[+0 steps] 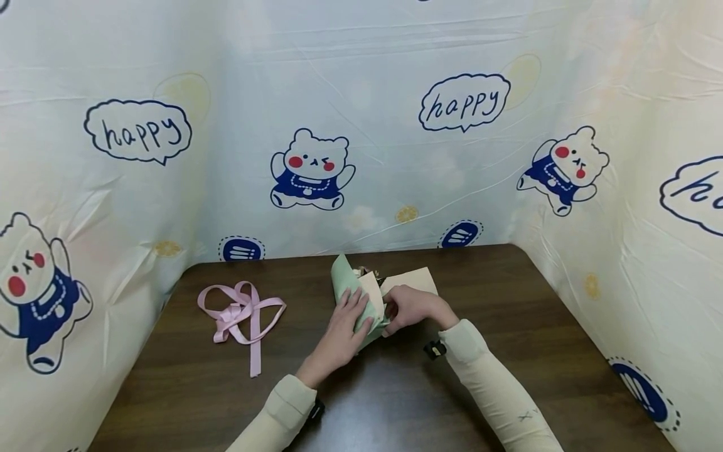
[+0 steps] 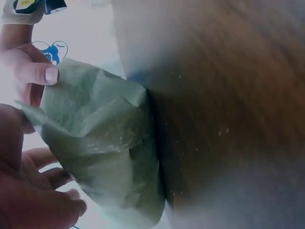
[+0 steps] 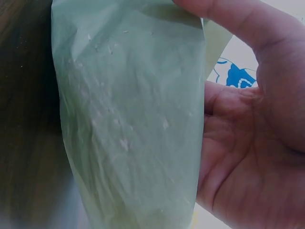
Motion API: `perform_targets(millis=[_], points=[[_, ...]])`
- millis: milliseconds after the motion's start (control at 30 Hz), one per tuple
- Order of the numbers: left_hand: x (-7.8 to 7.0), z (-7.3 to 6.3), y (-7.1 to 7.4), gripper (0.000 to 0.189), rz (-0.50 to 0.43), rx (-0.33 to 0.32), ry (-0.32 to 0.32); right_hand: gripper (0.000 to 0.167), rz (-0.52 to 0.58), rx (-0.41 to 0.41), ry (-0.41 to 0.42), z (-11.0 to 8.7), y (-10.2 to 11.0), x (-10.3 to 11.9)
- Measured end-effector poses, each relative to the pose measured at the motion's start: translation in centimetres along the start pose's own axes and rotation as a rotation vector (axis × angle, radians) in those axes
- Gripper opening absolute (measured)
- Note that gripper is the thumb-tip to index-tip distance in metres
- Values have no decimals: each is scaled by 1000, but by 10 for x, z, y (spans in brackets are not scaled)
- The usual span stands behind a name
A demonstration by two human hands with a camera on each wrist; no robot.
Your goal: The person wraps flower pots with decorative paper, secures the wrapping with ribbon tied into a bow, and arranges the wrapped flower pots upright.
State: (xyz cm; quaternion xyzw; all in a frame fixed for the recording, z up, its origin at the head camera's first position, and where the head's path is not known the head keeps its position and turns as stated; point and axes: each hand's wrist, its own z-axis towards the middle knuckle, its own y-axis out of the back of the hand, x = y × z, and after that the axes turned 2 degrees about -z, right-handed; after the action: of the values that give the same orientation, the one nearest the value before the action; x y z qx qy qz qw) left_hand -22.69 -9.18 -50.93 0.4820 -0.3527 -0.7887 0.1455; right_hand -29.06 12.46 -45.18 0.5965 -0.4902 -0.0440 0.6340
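A sheet of wrapping paper [image 1: 342, 276], green outside and cream inside, is folded into a bundle on the table; small dried-looking flowers [image 1: 362, 272] peek out at its far end. My left hand [image 1: 344, 321] lies along the bundle's left side, its fingers extended over the green paper. On the right, my right hand [image 1: 411, 307] pinches the near edge of the paper between thumb and fingers. The right wrist view has the thumb [image 3: 214, 9] over the edge of the crinkled green paper [image 3: 133, 95]. A cream flap [image 1: 415, 280] spreads out beyond the right hand.
A loosely looped pink ribbon [image 1: 255, 339] lies on the dark wooden table [image 1: 186, 389] to the left of the bundle. Behind and at both sides hangs a pale curtain [image 1: 384, 163] printed with bears. Both wrists wear small black devices.
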Motion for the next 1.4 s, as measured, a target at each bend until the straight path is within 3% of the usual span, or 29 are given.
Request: perform_targets(millis=[300, 500, 767, 933, 1067, 1233, 1400], points=[[-1, 6, 8, 58, 203, 114, -79, 26, 2, 5, 33, -1, 0, -3], [3, 9, 9, 51, 344, 113, -171, 27, 20, 24, 43, -2, 2, -3], [5, 11, 7, 53, 413, 94, -206, 38, 6, 70, 60, -10, 8, -10], [5, 12, 4, 55, 436, 87, -218, 63, 17, 62, -69, -24, 16, -16], [6, 13, 2, 55, 430, 79, -224, 50, 0, 8, -187, -29, 21, -25], [6, 16, -1, 59, 435, 80, -223, 42, -70, -51, -330, -21, 23, -36], [4, 18, -2, 61, 431, 81, -230, 40, -71, -20, -451, -7, 18, -47]])
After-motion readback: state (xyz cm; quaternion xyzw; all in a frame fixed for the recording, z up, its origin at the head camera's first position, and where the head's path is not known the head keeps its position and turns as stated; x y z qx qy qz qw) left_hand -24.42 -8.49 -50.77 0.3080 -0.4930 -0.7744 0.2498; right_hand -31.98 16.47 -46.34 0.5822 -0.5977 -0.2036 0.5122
